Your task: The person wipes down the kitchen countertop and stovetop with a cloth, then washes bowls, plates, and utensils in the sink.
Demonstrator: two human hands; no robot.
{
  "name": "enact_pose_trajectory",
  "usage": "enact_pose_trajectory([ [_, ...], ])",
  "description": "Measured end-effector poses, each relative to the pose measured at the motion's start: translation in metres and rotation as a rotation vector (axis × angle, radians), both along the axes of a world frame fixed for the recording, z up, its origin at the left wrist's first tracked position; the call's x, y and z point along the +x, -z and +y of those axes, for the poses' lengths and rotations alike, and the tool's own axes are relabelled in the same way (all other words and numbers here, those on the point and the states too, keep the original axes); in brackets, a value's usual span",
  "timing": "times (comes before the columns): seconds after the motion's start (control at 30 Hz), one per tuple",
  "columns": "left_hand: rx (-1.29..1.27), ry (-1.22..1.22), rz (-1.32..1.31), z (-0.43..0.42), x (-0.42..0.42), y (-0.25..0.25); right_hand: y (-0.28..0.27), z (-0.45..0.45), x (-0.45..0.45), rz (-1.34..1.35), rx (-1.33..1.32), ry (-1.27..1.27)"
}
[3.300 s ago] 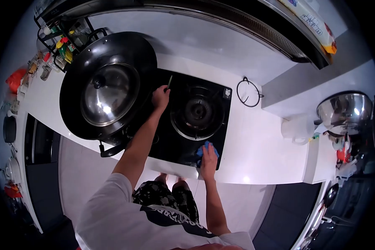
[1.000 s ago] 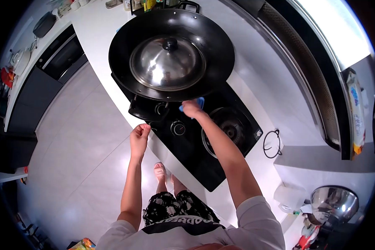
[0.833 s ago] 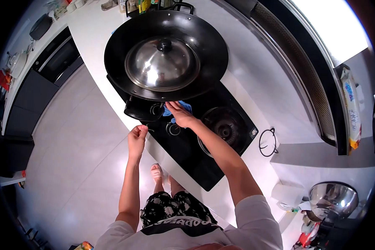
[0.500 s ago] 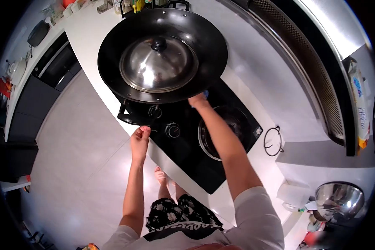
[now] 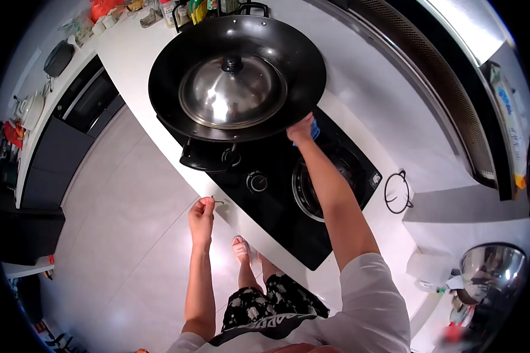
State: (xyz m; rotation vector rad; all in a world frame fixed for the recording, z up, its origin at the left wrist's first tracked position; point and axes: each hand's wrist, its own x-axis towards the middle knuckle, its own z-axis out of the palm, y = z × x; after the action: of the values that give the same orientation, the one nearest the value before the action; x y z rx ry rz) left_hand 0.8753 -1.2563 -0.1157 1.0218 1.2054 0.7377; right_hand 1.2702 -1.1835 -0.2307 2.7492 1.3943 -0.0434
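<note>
My left hand [image 5: 201,219] is in a pinch beside the counter's front edge, holding a small thin dark stem-like piece [image 5: 218,202] whose kind I cannot make out. On the cooktop [image 5: 277,217], my right hand [image 5: 302,130] grips a blue cloth [image 5: 315,130] just under the near right rim of a large black wok [image 5: 303,65]; the fingers are partly hidden. A domed steel lid [image 5: 232,94] with a black knob sits inside the wok. The wok's near loop handle [image 5: 197,162] lies over the cooktop's front edge.
A second burner [image 5: 303,191] and a control knob [image 5: 257,182] are on the near part of the cooktop. To the right lies a wire ring stand [image 5: 398,193]. Bottles [image 5: 169,13] line the far counter; a range hood [image 5: 430,76] overhangs on the right.
My left hand has drawn back toward me from the cooktop's front edge, still pinching the thin piece. The right hand with the blue cloth has shifted slightly right along the wok's rim. The view has shifted slightly.
</note>
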Motion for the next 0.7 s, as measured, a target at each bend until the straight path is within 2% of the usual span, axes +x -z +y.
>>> enact_pose_trajectory([
  [0.03, 0.020, 0.008, 0.001, 0.000, -0.002, -0.001, -0.007, -0.005, -0.022, -0.027, -0.179, 0.025],
  [0.13, 0.033, 0.044, -0.021, 0.002, 0.004, -0.006, -0.054, -0.028, -0.085, 0.104, -0.364, -0.012],
  [0.2, 0.053, 0.056, -0.020, 0.004, 0.013, -0.014, -0.054, -0.035, -0.124, 0.131, -0.345, 0.016],
  [0.23, 0.059, 0.058, -0.019, 0.004, 0.018, -0.018, -0.034, -0.034, -0.139, 0.123, -0.325, 0.059],
  [0.3, 0.037, 0.082, -0.055, 0.007, 0.028, -0.025, -0.079, -0.050, -0.171, 0.220, -0.467, -0.111],
  [0.37, -0.017, 0.116, -0.067, 0.009, 0.040, -0.035, -0.066, -0.058, -0.174, 0.242, -0.393, -0.185],
  [0.47, -0.018, 0.144, -0.095, 0.014, 0.066, -0.033, -0.083, -0.061, -0.142, 0.325, -0.336, -0.253],
  [0.57, 0.005, 0.185, -0.089, 0.020, 0.091, -0.026, -0.048, -0.042, -0.109, 0.124, -0.322, -0.139],
  [0.63, 0.049, 0.196, -0.150, 0.023, 0.110, -0.021, -0.060, -0.032, -0.088, 0.181, -0.326, -0.027],
  [0.67, 0.057, 0.211, -0.149, 0.027, 0.118, -0.017, -0.011, -0.017, -0.065, 0.256, -0.089, 0.237],
  [0.7, 0.056, 0.219, -0.144, 0.029, 0.126, -0.014, -0.004, -0.007, -0.050, 0.205, -0.200, 0.331],
])
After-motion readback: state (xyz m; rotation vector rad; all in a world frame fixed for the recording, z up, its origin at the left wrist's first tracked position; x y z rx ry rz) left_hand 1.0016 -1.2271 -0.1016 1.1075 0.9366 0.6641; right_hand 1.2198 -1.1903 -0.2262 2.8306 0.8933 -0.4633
